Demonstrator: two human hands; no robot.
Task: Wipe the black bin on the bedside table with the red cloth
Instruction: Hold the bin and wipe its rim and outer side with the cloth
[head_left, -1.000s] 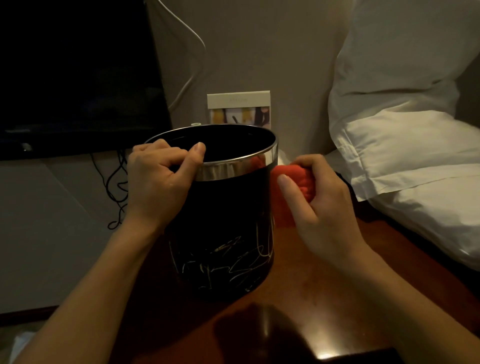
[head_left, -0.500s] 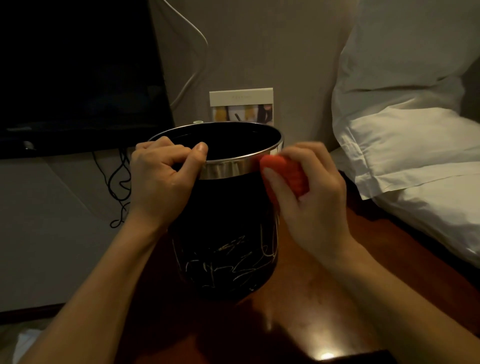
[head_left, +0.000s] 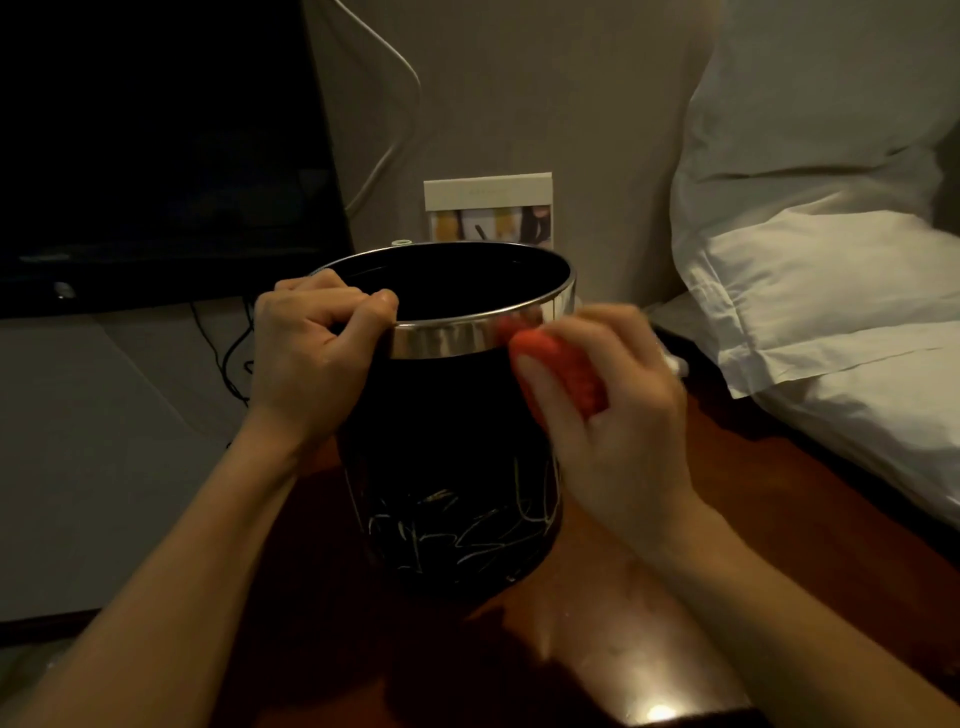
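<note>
Black plastic or lacquer (the dim light does not settle which) forms the body of the black bin (head_left: 447, 441), which stands upright on the bedside table (head_left: 649, 597), a reddish-brown wooden top. A polished metal band runs round the bin's open mouth, and pale scribbled lines mark its lower wall.

Head view, left side: the left hand (head_left: 311, 358) grips the near-left part of the rim, fingers curled over the edge into the bin and thumb lying along the metal band. This hand steadies the bin.

Head view, right side: the right hand (head_left: 613, 415) holds the red cloth (head_left: 558, 371) bunched in curled fingers and presses it against the bin's right wall, just below the metal band. The hand is motion-blurred, so the exact contact patch probably includes the band's lower edge, but this cannot be confirmed.

Head view, background: a small card (head_left: 488, 213) stands behind the bin against the wall. White pillows (head_left: 810, 270) lie to the right, near the table edge. A white cable (head_left: 384, 150) hangs down the wall.

Risks, as a judgement:
- Sideways wiping pressure may tilt or slide the bin if the left grip loosens.
- A push toward the rear could knock the card over.
- The bunched cloth covers little area, so parts of the wall may be missed.
</note>
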